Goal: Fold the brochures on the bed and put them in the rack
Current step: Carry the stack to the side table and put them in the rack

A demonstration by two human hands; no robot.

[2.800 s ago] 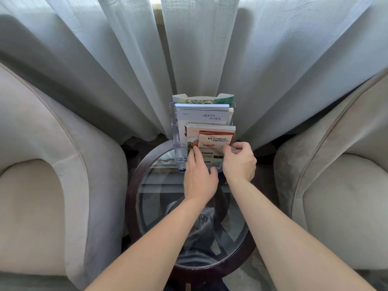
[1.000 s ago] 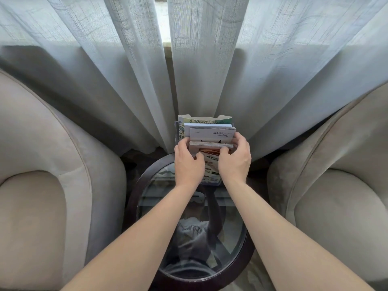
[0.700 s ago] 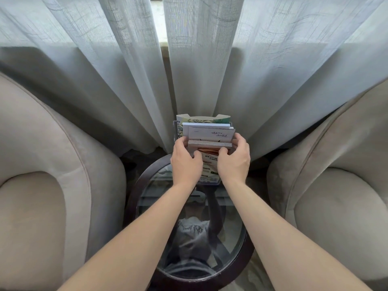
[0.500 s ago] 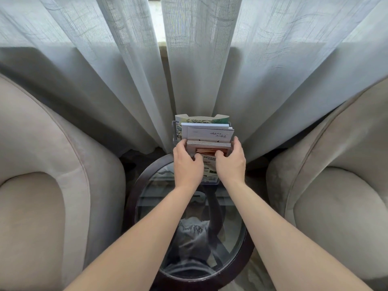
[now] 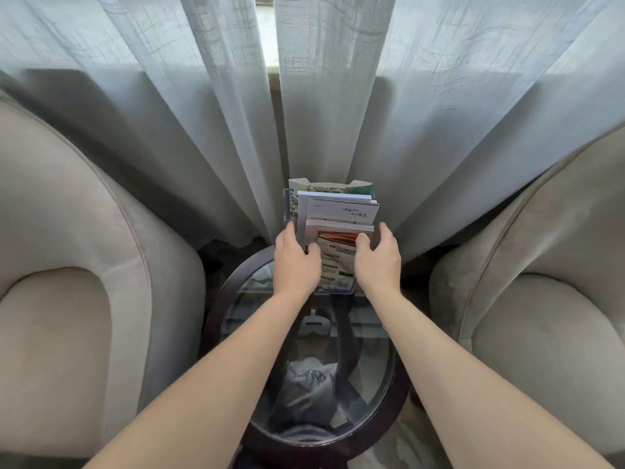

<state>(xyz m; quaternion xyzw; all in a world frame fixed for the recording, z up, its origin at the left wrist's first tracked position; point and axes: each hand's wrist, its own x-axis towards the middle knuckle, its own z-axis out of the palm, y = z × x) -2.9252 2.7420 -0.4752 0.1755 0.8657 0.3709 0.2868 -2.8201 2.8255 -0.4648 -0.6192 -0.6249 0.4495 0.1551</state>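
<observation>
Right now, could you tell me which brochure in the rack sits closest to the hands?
The front one, with the orange top. It stands lowest, between the left hand and right hand; the white and green brochures stand behind it.

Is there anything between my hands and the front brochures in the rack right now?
Nothing visible. The left hand and the right hand flank the front brochures in the clear rack, thumbs at the front face. Only the rack's clear front wall covers the brochures low down.
</observation>
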